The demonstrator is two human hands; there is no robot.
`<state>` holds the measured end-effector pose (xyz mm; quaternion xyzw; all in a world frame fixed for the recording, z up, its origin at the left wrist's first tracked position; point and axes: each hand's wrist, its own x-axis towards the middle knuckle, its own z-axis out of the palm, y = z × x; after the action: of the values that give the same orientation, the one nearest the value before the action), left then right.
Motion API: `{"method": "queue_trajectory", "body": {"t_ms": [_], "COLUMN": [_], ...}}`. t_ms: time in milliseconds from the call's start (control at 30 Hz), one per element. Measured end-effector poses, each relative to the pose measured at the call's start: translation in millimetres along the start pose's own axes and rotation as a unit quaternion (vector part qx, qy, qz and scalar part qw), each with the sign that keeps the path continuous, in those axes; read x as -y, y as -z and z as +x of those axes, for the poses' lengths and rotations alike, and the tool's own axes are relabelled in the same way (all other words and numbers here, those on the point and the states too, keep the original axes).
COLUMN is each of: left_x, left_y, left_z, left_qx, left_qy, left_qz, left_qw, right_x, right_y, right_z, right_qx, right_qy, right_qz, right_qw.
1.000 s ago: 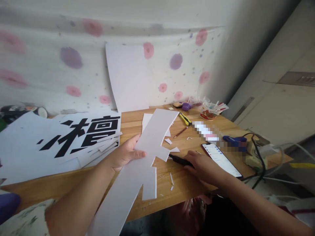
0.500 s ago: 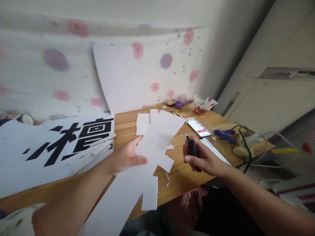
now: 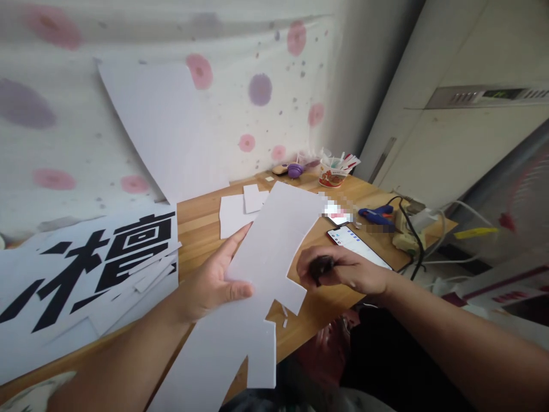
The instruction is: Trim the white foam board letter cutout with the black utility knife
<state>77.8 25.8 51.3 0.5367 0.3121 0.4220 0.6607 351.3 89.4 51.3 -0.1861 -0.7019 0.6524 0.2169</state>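
Observation:
A white foam board piece [image 3: 274, 240] with notched, cut-out edges slants over the wooden table. My left hand [image 3: 223, 280] grips its left side, thumb flat on top and fingers along the edge and beneath. To the right of the board, my right hand [image 3: 343, 269] is wrapped around a black utility knife [image 3: 321, 266]; its blade cannot be made out now. Small white offcuts [image 3: 285, 316] lie near the board's right notch. Farther left, a sheet printed with a large black character [image 3: 132, 252] has white strips [image 3: 150, 274] lying over its lower edge.
Behind the right hand are two phones [image 3: 360, 249], a blue glue gun [image 3: 377, 214] and a power strip with cables [image 3: 409, 229]. A paper cup of sticks [image 3: 332, 173] stands at the back. A large white sheet [image 3: 163, 126] leans against the flowered wall covering.
My right hand has moved left and down toward the board, turning the knife so its tip no longer shows. The head view has shifted right. The left hand still grips the board.

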Motion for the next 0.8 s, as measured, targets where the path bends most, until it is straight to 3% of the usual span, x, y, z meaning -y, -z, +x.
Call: {"method": "queue_trajectory", "body": {"t_ms": [267, 600, 800], "left_x": [5.1, -2.7, -1.2], "left_y": [0.4, -6.5, -4.6], "left_z": [-3.0, -6.9, -7.1], "left_qx": [0.002, 0.016, 0.017], "left_qy": [0.015, 0.021, 0.017], "left_qz": [-0.008, -0.026, -0.032], "left_qw": [1.000, 0.999, 0.999], "right_x": [2.7, -5.4, -3.0], "right_y": [-8.6, -26.9, -32.5], "right_z": [13.8, 27.3, 26.9], "right_qx": [-0.052, -0.145, -0.176], "right_qy": [0.059, 0.099, 0.080], "right_qz": [-0.173, -0.244, -0.262], "right_qw": [0.982, 0.954, 0.946]}}
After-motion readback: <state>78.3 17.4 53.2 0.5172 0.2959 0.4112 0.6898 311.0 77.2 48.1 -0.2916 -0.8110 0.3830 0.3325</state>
